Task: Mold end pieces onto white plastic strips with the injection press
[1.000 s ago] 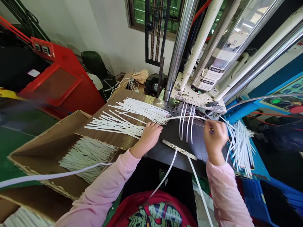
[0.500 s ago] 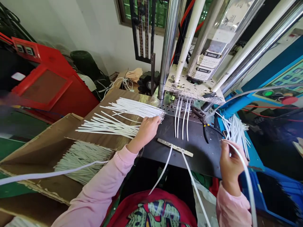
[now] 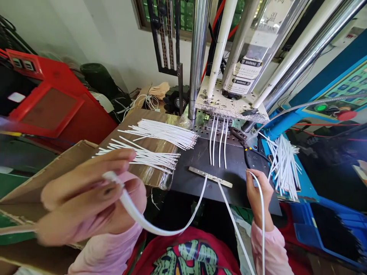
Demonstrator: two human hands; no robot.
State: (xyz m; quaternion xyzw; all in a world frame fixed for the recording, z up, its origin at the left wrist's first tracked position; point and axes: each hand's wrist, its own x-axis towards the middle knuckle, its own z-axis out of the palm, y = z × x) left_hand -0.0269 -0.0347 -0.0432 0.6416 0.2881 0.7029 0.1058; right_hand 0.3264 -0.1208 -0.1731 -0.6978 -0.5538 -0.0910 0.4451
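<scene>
My left hand (image 3: 94, 198), large and close to the camera, has its fingers around the end of a white cable (image 3: 155, 229) that curves down from a slim metal bar (image 3: 192, 170). A second cable (image 3: 233, 221) hangs from the same bar. At the right, my right hand (image 3: 260, 191) pinches the end of another white cable (image 3: 262, 214), which arcs downward. The bar lies on the black plate (image 3: 183, 164) between my hands. Behind it, several white cables (image 3: 220, 147) stick out of the press (image 3: 232, 107).
Two bundles of white cables (image 3: 169, 133) lie on a brown board (image 3: 111, 133) at the left, above a cardboard box (image 3: 43, 172). Pliers (image 3: 247, 152) rest right of the press. More cables (image 3: 283, 160) lie on a blue ledge (image 3: 308, 191). A red machine (image 3: 51, 99) stands far left.
My left hand has left the upper cable bundle and come back toward the camera, now with a cable from the bar. My right hand has shifted slightly left, still holding its cable.
</scene>
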